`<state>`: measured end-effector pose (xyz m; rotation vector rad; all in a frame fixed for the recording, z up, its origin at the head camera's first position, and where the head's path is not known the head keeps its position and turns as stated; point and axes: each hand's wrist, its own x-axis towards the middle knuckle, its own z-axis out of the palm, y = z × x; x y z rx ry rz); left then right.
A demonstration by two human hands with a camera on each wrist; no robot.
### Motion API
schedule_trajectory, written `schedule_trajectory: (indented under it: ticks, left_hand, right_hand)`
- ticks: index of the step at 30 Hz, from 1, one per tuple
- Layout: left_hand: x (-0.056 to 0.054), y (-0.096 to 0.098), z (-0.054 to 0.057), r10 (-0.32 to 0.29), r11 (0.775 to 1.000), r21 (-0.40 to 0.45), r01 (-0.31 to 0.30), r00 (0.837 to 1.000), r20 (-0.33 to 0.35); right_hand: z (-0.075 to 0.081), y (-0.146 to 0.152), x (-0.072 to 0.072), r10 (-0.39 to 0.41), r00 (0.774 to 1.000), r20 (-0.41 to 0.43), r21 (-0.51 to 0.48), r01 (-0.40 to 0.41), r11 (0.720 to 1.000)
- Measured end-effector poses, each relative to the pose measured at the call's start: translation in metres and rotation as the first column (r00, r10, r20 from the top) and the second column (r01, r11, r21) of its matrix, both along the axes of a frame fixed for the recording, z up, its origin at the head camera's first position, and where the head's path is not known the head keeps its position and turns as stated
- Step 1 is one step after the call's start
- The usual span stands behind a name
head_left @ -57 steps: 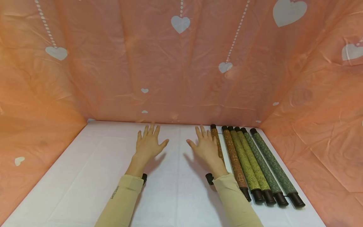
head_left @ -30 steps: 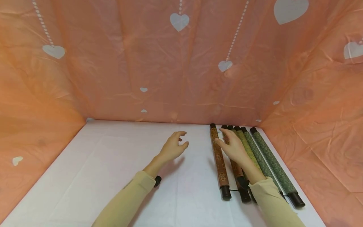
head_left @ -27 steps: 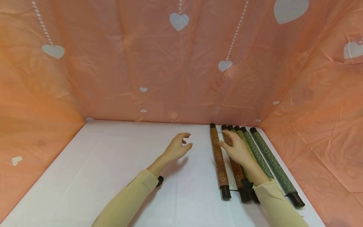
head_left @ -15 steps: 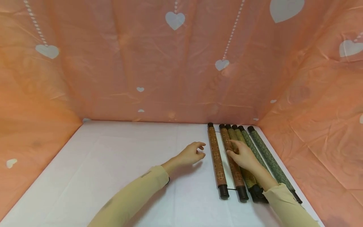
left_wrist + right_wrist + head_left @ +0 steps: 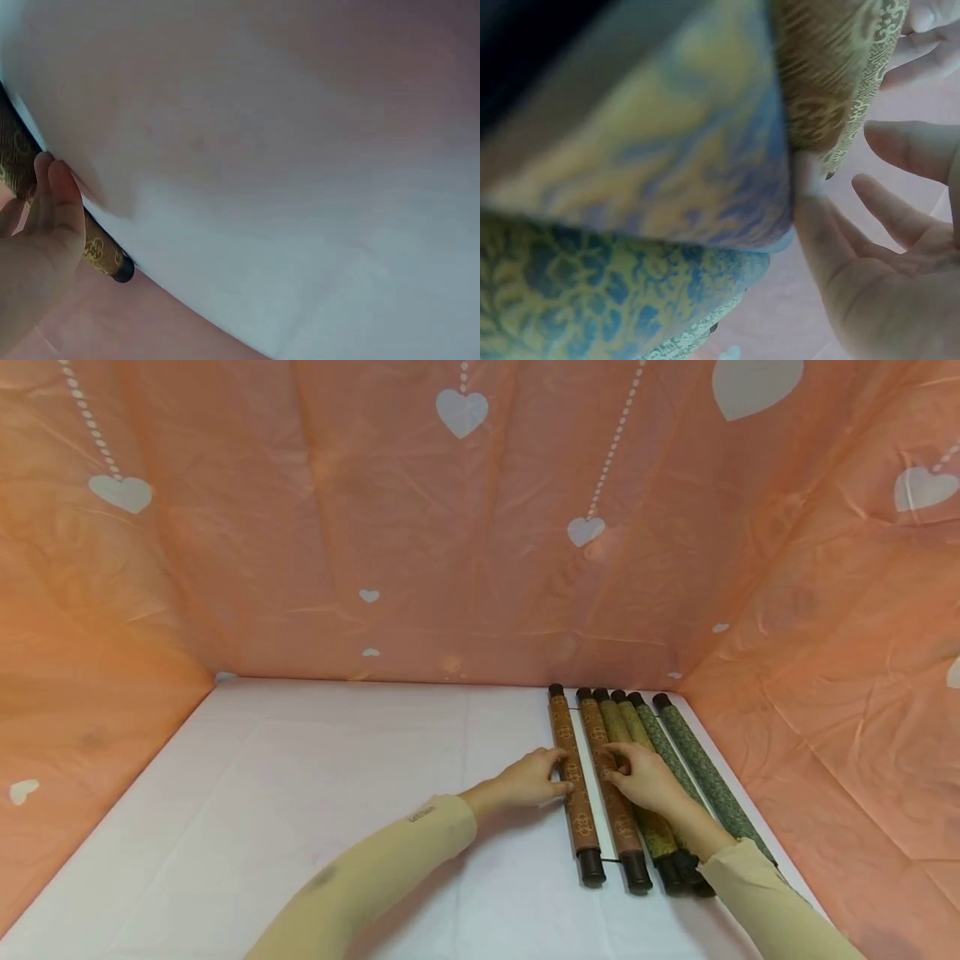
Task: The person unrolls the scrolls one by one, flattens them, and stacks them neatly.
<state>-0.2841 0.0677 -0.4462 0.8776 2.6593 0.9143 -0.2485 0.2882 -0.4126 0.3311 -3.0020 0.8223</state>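
A brown patterned scroll lies rolled from both ends, its left roll (image 5: 583, 827) and right roll (image 5: 627, 827) lying side by side with a white strip between them. My left hand (image 5: 528, 778) bends in from the left, thumb and fingertips touching the left roll. The left wrist view shows its fingers beside the patterned roll (image 5: 105, 251). My right hand (image 5: 648, 781) lies over the yellow-green scroll (image 5: 660, 839), with index finger and thumb at the right brown roll. In the right wrist view its nearest fingertip meets the brown roll (image 5: 821, 82) while other fingers stay spread.
A green scroll (image 5: 708, 764) lies at the right, partly hidden by the right arm. White cloth (image 5: 315, 793) covers the table. Orange curtain (image 5: 420, 527) with pale hearts encloses the back and sides.
From spread flat above the table, both hands have moved right and turned inward. Over the last half second my left hand has reached the left brown roll, and my right fingertips the right one.
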Motion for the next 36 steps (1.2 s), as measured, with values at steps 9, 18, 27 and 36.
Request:
schedule_trajectory:
  ticks: [9, 18, 27, 36]
  left_hand:
    - [0.007, 0.007, -0.001, 0.019, 0.996, -0.084, -0.023, 0.999, -0.038]
    - [0.007, 0.008, 0.001, 0.034, 0.999, -0.029, -0.034, 0.999, 0.009]
    - [0.008, -0.002, 0.006, 0.08, 0.985, 0.145, -0.094, 0.991, 0.103]
    - [0.017, -0.032, 0.017, 0.092, 0.937, 0.308, -0.162, 0.969, 0.231]
  right_hand:
    - [-0.007, 0.0, -0.005, 0.112, 0.988, 0.103, -0.028, -0.11, 0.994]
    - [-0.004, -0.004, -0.006, 0.127, 0.981, 0.148, -0.083, -0.116, 0.99]
    - [0.001, -0.019, 0.0, 0.104, 0.985, 0.136, -0.146, -0.084, 0.986]
    - [0.008, -0.046, 0.007, 0.099, 0.973, 0.21, -0.352, -0.019, 0.936]
